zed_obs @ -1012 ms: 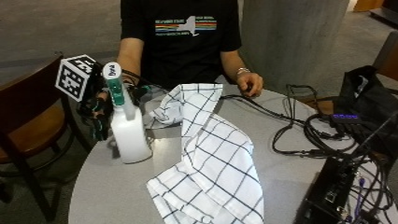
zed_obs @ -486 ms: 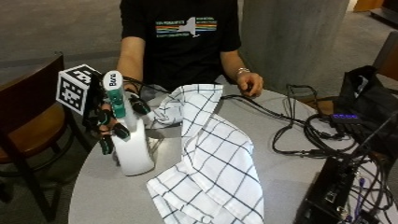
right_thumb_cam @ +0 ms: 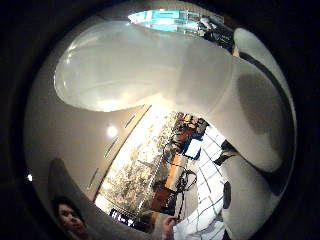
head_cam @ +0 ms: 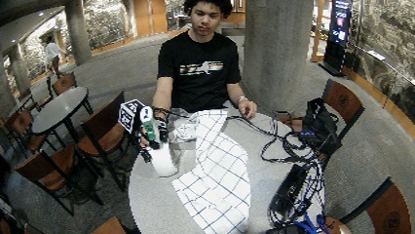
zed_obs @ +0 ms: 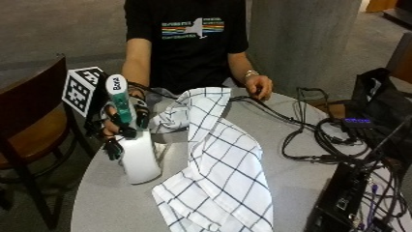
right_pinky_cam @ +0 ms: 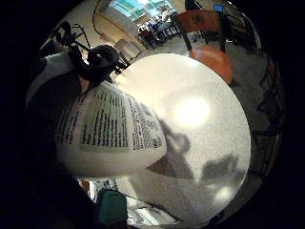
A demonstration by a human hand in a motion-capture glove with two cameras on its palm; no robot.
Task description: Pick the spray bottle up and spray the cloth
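Nearest on the round desk, the checked cloth lies spread, running from the near edge back toward the person's chest. Just left of it stands the white spray bottle, its base seemingly on or barely off the desk. The gloved right hand is wrapped around the bottle's neck below the green trigger head, fingers curled on it. By my reading the pick-up is under way and no spraying has begun. Next, the bottle needs lifting, its nozzle turned right toward the cloth, and a finger brought onto the trigger. A dark chair stands to the left. Farther right, black cables and a black box sit beside the cloth and could catch stray spray; the bare hand rests at the far edge.
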